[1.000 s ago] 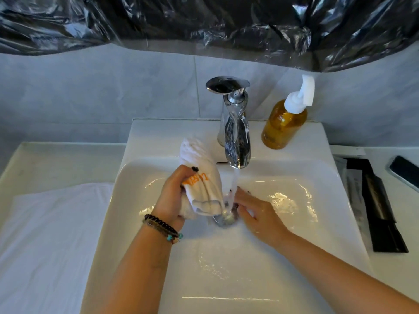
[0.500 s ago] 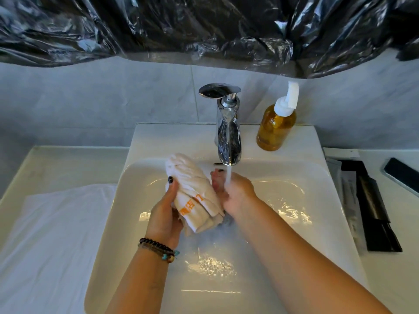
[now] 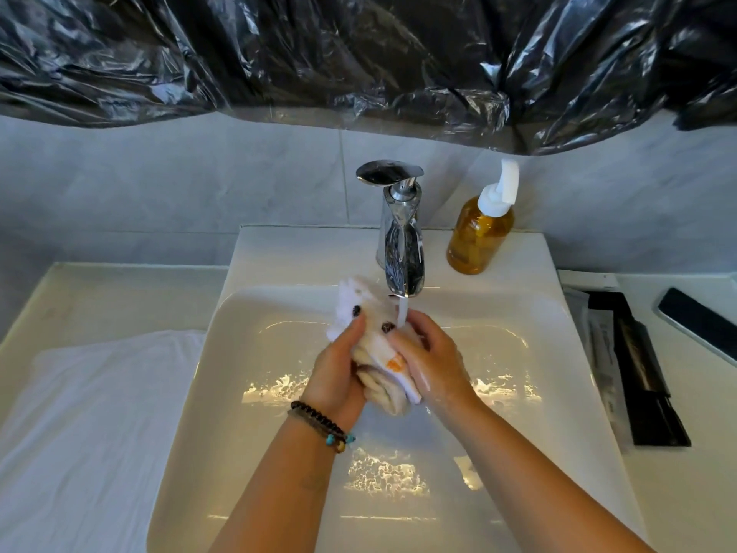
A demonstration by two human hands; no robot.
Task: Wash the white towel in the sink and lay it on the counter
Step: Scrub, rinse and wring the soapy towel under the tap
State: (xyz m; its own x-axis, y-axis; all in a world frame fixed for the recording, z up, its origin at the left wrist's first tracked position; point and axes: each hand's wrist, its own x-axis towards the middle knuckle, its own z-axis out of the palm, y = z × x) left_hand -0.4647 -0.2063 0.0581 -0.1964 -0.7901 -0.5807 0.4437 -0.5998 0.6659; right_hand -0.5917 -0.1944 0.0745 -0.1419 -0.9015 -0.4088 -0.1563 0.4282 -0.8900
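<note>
White towel (image 3: pixel 379 353), bunched, is now gripped by both the left hand (image 3: pixel 333 377) and right hand (image 3: pixel 432 363) under the faucet (image 3: pixel 402 265) stream; washing is underway.

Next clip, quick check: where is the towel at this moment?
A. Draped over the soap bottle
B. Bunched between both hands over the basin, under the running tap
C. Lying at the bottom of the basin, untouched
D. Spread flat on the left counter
B: the towel is bunched up and gripped by the left hand and the right hand above the basin, with water running from the tap.
</note>
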